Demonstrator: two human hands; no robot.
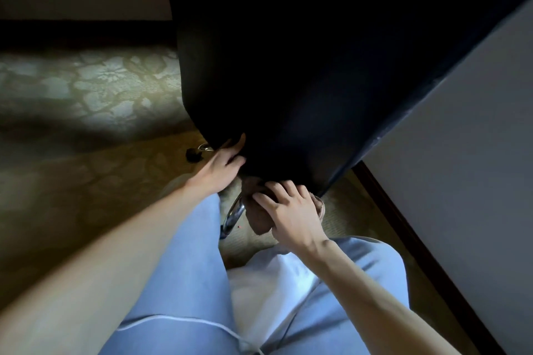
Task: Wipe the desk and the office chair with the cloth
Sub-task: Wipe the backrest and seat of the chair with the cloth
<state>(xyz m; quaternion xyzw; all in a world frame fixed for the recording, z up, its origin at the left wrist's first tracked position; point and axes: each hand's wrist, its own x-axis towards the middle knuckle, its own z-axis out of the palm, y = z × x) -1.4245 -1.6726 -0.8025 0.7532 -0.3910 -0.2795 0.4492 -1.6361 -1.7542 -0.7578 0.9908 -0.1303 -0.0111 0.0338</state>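
Low against the black office chair point(288, 66), the right hand point(291, 210) held the brown cloth point(259, 220), its fingers point(261, 199) curled over the bunched fabric and pressing it to the chair's underside, just above a chrome leg point(235, 215) of the base. Beside it, the left hand point(222, 167) reached forward with its fingers point(238, 143) stretched fairly straight, touching the chair's lower edge and holding nothing. A black caster point(193, 153) sat on the flower-patterned carpet point(101, 81) just left of that hand. Pale blue trousers point(178, 282) filled the foreground. To the right ran a grey wall point(461, 153) with a dark baseboard point(403, 225).
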